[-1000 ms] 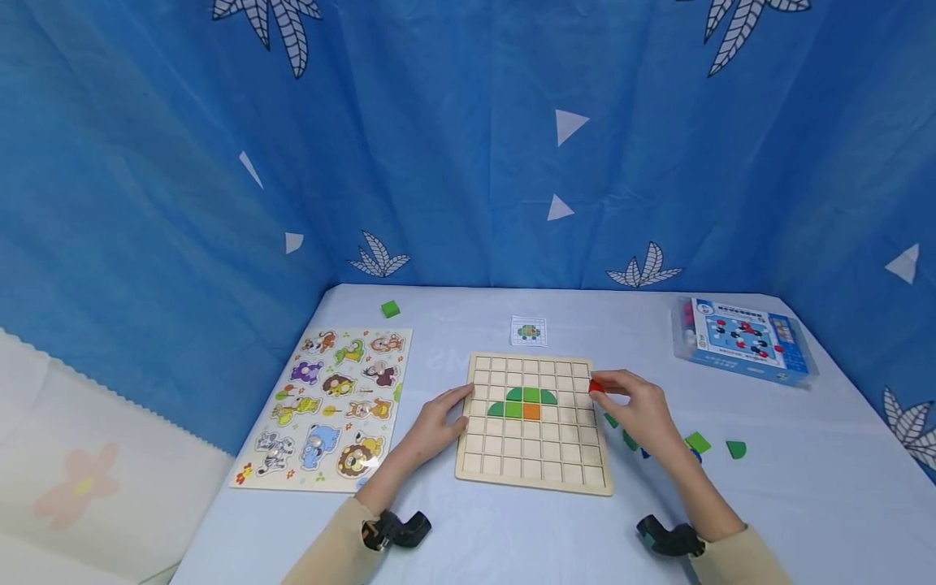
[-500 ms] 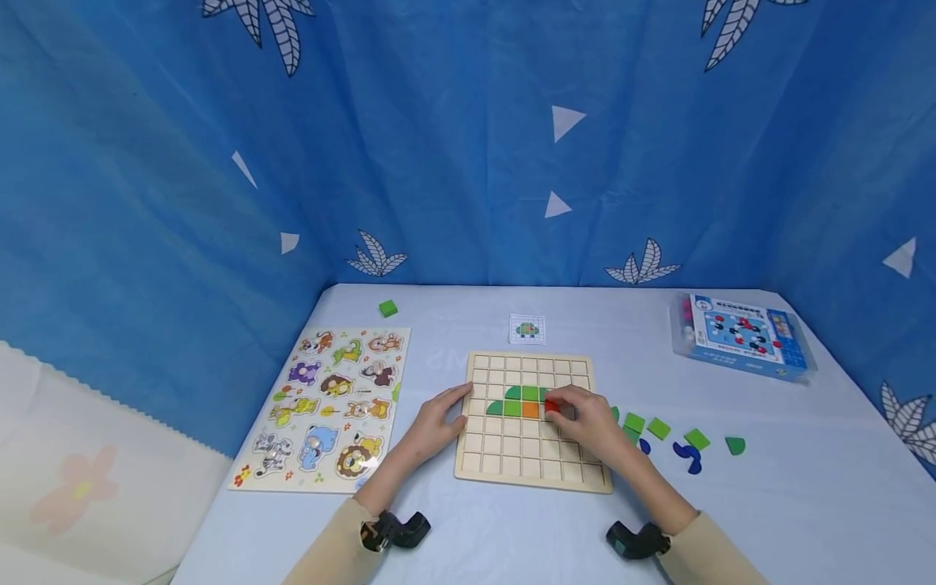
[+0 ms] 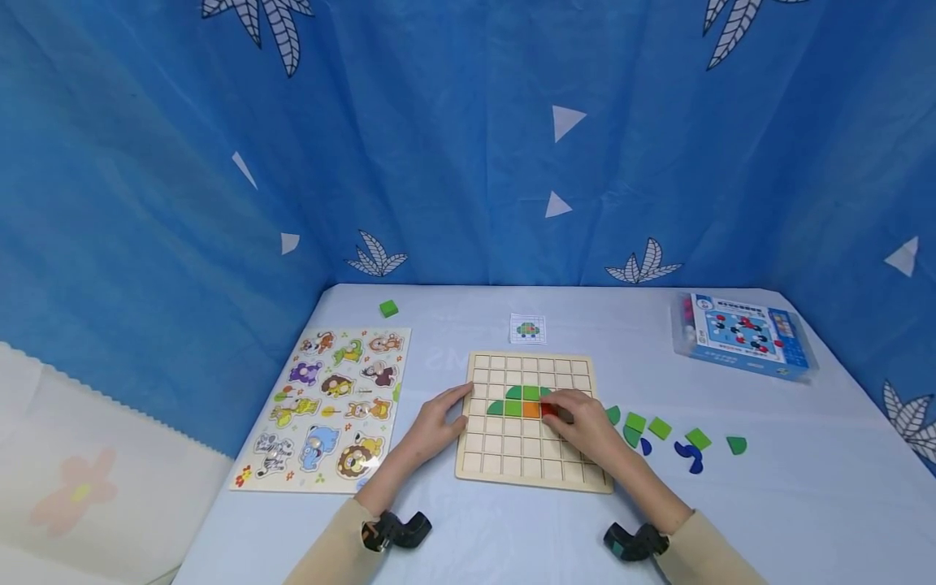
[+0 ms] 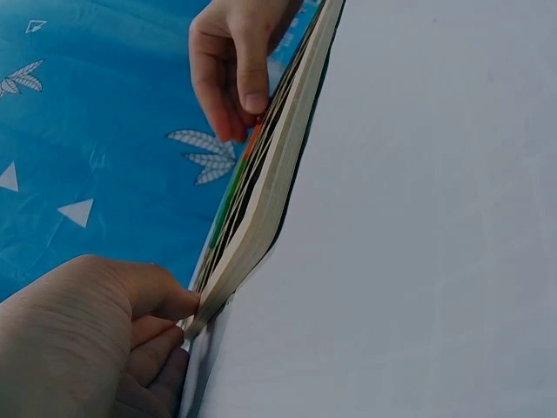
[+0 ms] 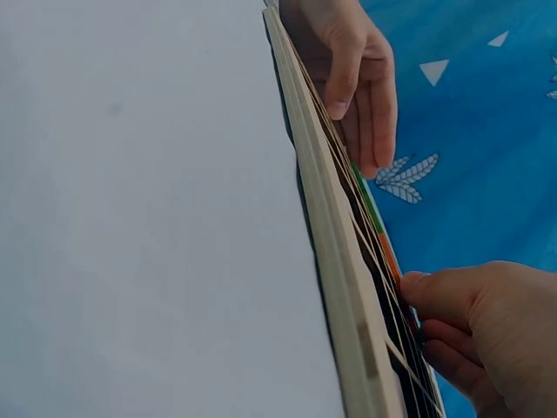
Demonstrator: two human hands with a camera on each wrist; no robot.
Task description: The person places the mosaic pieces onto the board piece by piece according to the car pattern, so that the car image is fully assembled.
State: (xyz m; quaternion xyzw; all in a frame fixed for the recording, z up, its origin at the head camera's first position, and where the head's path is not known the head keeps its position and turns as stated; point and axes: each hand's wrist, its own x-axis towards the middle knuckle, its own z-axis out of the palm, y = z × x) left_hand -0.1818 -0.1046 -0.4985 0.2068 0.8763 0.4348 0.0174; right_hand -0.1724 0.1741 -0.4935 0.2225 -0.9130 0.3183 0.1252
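The square wooden grid board lies at the table's middle. Green pieces, such as a green square, and an orange square form a shape in its cells. My right hand pinches a red tile over the cell right of the orange square, fingertips down at the board. That hand partly hides the tile and a green quarter-round piece. My left hand rests along the board's left edge, thumb and extended fingers touching it; in the left wrist view its thumb is at the rim.
Loose green squares, green quarter-rounds and blue curved pieces lie right of the board. Behind it is a pattern card. An animal puzzle sits left, a green block beyond it, a plastic box back right.
My right hand has moved left from the board's right edge onto the grid, carrying the red tile to beside the orange square and lowering it. My left hand has stayed at the left edge.
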